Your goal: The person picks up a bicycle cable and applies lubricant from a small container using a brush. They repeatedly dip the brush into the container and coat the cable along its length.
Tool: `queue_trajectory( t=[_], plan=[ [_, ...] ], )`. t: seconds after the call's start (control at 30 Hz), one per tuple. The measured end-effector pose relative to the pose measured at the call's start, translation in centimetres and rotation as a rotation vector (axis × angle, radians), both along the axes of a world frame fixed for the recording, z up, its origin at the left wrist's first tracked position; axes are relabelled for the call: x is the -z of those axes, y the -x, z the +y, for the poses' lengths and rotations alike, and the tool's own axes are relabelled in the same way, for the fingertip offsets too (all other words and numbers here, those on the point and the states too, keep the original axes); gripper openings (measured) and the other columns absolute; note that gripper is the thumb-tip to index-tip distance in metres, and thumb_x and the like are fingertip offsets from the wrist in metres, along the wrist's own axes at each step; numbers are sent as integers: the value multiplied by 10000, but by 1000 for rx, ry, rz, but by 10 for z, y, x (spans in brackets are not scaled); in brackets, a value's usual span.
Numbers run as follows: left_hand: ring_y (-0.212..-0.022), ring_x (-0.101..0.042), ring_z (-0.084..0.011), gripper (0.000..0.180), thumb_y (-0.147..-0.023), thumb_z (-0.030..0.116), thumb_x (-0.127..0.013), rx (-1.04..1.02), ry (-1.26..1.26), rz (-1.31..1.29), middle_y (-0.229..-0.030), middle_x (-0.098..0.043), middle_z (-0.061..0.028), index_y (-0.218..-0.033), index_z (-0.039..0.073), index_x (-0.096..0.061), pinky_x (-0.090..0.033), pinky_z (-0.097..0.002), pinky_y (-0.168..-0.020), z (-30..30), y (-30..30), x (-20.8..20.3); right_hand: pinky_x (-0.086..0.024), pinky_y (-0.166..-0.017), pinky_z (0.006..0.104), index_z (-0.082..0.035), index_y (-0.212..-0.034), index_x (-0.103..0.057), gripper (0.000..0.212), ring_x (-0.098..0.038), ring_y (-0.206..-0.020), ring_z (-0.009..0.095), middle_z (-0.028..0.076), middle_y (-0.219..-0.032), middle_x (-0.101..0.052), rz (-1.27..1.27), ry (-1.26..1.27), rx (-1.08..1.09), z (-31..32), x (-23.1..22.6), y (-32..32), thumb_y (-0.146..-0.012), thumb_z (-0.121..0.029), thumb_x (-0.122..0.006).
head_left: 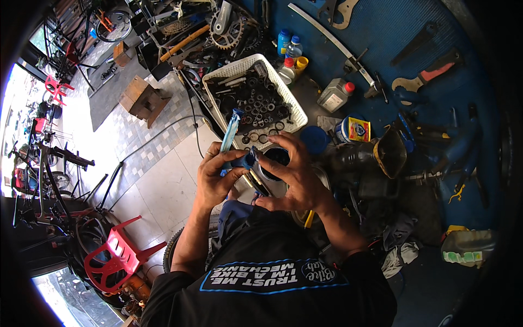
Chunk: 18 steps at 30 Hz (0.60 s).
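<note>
My left hand is closed around a short blue cylindrical part, its dark open end facing right. A light-blue flat stick, smeared with darker blue at its tip, also sticks up from these fingers. My right hand is spread, thumb well away from the fingers. One of its fingertips, dark with what looks like grease, is at or very near the part's open end; whether it touches is unclear. Beneath the right fingers stands a round tub with dark contents, partly hidden.
Ahead, a white perforated basket holds several metal rings and small parts. To the right are bottles, a blue lid, a cut plastic container and hand tools on a blue surface. A red chair stands at left.
</note>
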<state>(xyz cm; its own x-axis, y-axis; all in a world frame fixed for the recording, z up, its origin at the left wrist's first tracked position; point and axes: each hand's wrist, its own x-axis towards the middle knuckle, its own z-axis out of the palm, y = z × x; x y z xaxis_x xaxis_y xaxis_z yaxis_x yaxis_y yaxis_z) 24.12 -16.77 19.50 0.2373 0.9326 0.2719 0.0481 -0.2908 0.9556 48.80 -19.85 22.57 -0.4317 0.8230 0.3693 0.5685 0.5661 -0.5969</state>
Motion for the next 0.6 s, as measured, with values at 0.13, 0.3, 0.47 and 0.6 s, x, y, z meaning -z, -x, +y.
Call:
queue_trajectory(
  t=[0.13,0.3,0.47,0.6],
  plan=[
    [-995,-687,-232,385,-805,39,-921,-95,-78,131,-1083,-691,-89,-1174,55,-809,-568,-342,-867,-3,-4,-7,-277,-1265,592,-148,-1410,-721,878,-338,-1518,452,200,-1601,-409,-93,-45,41,-2,-7,5,-762,-728,-836],
    [-981,-687,-240,393,-784,37,-930,-191,-158,232,-1061,-694,-85,-1158,66,-813,-565,-350,-838,-6,-7,-11,-327,-1224,599,-177,-1456,-683,885,-369,-1494,448,202,-1577,-425,-167,-80,68,-5,-14,10,-809,-777,-758],
    [-966,-696,-230,391,-786,24,-929,-208,-163,168,-1058,-694,-89,-1158,61,-811,-569,-347,-832,-6,-7,-6,-324,-1225,606,-193,-1455,-684,892,-367,-1495,443,192,-1582,-424,-207,-80,76,-8,-17,11,-807,-804,-743],
    [-963,-713,-225,377,-785,-3,-924,-206,-144,160,-1064,-694,-91,-1139,47,-806,-579,-340,-838,-6,-7,-8,-312,-1232,612,-194,-1431,-706,878,-354,-1502,443,191,-1586,-421,-183,-71,54,-9,-19,10,-806,-809,-744]
  ],
)
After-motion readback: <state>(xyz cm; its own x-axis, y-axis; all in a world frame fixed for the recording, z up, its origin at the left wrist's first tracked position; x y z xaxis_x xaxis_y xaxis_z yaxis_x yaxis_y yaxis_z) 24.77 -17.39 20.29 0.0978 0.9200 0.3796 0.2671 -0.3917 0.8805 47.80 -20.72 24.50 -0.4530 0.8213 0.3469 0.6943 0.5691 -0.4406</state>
